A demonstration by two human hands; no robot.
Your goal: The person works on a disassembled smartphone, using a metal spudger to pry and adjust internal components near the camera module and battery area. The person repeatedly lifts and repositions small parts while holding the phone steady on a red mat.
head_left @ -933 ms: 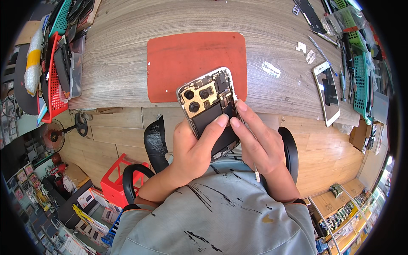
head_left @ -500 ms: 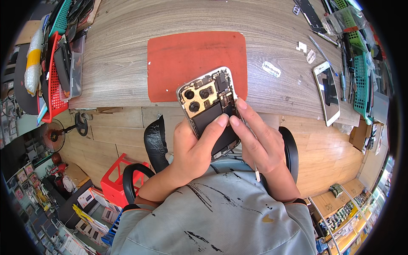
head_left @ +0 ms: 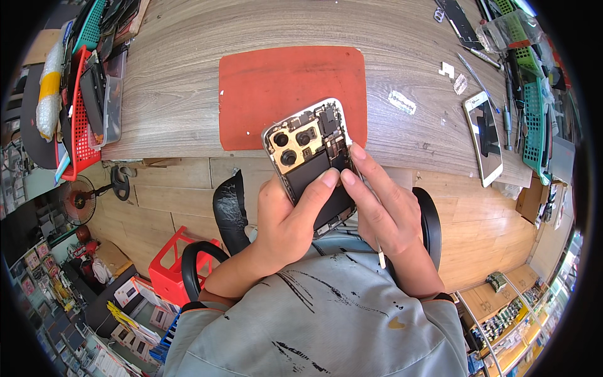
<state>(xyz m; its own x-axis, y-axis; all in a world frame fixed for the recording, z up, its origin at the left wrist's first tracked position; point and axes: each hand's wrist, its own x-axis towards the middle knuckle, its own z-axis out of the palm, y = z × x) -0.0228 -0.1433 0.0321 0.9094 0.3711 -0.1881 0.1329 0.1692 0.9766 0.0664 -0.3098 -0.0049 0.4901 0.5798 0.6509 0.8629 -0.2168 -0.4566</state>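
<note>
An opened smartphone [head_left: 300,176] is tilted over the near edge of the table, its circuit boards, black battery and three camera lenses bare. My left hand [head_left: 282,223] is closed around its lower left side, thumb pressed on the battery. At the opposite edge, my right hand [head_left: 392,217] touches the phone with two outstretched fingertips. A thin tool [head_left: 381,258] with a pale flat end pokes out below the right palm; the folded fingers that hold it are mostly hidden, as is its other end.
Behind the phone lies a red mat [head_left: 292,88]. To the right are a razor blade [head_left: 402,102], a white phone [head_left: 483,138], screwdrivers and a green basket [head_left: 534,119]. Red basket [head_left: 80,119] at left holds phone parts. A red stool [head_left: 173,267] stands on the floor.
Almost nothing differs. The phone and both hands sit a touch further right in the picture, and so does the mat; the grip looks the same.
</note>
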